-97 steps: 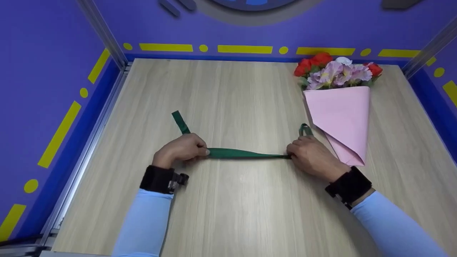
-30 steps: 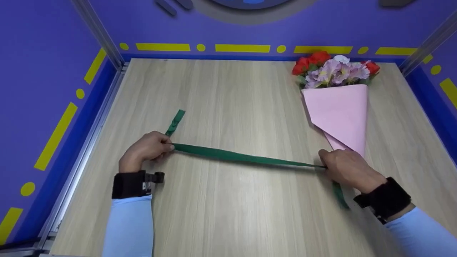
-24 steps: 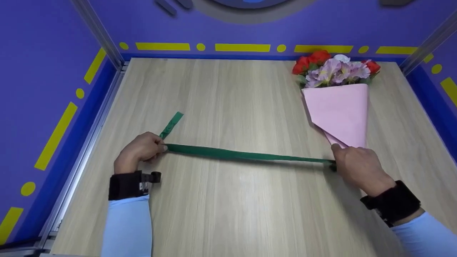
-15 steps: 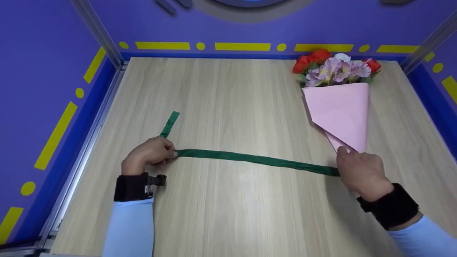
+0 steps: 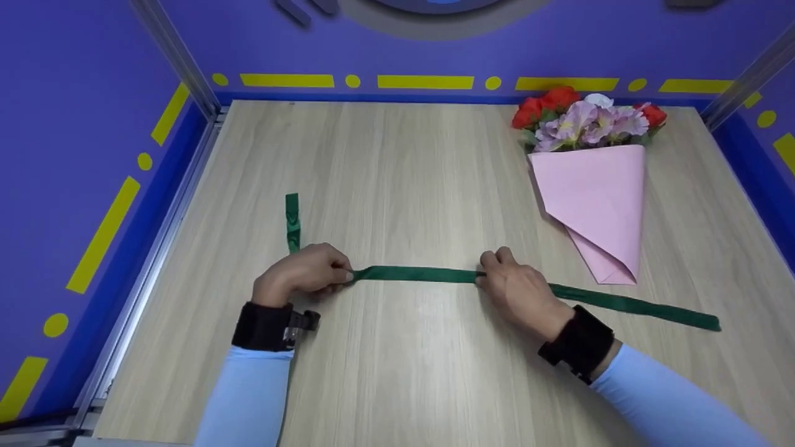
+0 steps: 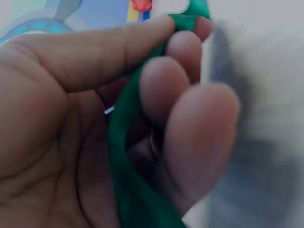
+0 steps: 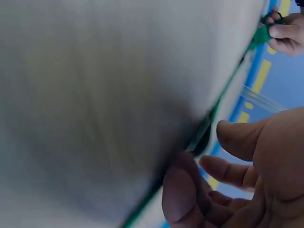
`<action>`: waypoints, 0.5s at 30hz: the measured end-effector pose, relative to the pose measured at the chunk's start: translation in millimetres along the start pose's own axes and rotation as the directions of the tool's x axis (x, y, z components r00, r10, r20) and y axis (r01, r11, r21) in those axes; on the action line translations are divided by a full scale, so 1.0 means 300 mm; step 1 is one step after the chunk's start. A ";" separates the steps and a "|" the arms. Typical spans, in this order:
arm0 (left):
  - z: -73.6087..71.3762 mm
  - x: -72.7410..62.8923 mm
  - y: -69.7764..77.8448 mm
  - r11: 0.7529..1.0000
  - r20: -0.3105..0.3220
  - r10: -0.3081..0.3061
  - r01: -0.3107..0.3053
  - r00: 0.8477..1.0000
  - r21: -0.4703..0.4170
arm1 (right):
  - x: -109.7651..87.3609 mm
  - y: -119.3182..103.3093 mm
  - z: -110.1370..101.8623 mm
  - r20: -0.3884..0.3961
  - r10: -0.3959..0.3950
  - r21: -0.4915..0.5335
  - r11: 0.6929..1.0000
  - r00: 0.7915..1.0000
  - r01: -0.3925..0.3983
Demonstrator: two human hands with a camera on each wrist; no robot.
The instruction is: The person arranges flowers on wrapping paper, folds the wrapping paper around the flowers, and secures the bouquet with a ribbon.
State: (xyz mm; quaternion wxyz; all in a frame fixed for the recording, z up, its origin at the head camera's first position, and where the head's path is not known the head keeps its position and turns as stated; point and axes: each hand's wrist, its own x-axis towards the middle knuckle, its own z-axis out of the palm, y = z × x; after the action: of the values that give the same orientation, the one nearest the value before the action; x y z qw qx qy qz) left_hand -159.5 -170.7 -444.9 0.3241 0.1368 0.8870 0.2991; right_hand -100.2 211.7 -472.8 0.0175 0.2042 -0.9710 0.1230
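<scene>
A long green ribbon (image 5: 422, 274) runs sideways across the table in the head view. My left hand (image 5: 305, 270) pinches it between thumb and fingers; the short left end stands out beyond the knuckles. In the left wrist view the ribbon (image 6: 124, 128) crosses the palm, the thumb pressing it near the fingertips. Over the ribbon's middle hovers or rests my right hand (image 5: 522, 288), its fingers loosely bent. The right wrist view shows its thumb (image 7: 237, 137) apart from the fingers, with the ribbon passing beyond them. The ribbon's right part lies on the table past this hand.
A bouquet (image 5: 590, 205) in pink wrapping paper, with red, lilac and white flowers, lies at the right of the wooden table (image 5: 404, 174). Blue-purple walls with yellow marks (image 5: 425, 82) close off the back and both sides.
My right hand has let go of the ribbon's right end, which now lies on the table, and has moved left to the ribbon's middle. My left hand has shifted right, still pinching it.
</scene>
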 end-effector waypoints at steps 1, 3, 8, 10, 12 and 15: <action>0.006 0.003 0.000 1.000 0.006 0.005 -0.005 1.000 -0.005 | 0.005 0.005 0.005 0.016 0.015 0.021 1.000 1.000 -0.015; 0.013 0.004 -0.007 0.999 0.017 0.008 -0.007 1.000 -0.032 | 0.010 0.021 0.009 0.051 0.045 0.057 0.997 0.998 -0.048; -0.019 -0.030 -0.075 0.994 0.020 -0.021 0.022 1.000 -0.105 | -0.001 0.090 -0.031 0.099 0.065 0.086 0.994 0.993 -0.074; -0.047 -0.056 -0.115 0.995 0.005 -0.033 0.033 0.999 -0.097 | -0.013 0.125 -0.056 0.100 0.065 0.062 0.996 0.993 -0.071; -0.078 -0.081 -0.154 0.996 -0.013 -0.040 0.039 0.999 -0.085 | -0.027 0.158 -0.080 0.102 0.081 0.036 0.996 0.992 -0.085; -0.117 -0.109 -0.198 0.998 -0.045 -0.037 0.035 0.998 -0.057 | -0.046 0.194 -0.108 0.118 0.119 0.006 0.993 0.986 -0.121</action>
State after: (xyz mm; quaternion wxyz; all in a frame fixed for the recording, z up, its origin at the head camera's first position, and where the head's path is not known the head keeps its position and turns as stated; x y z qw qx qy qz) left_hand -160.8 -247.2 -444.0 0.3126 0.1048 0.8878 0.3211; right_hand -111.3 276.7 -455.9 -0.0485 0.1525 -0.9800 0.1182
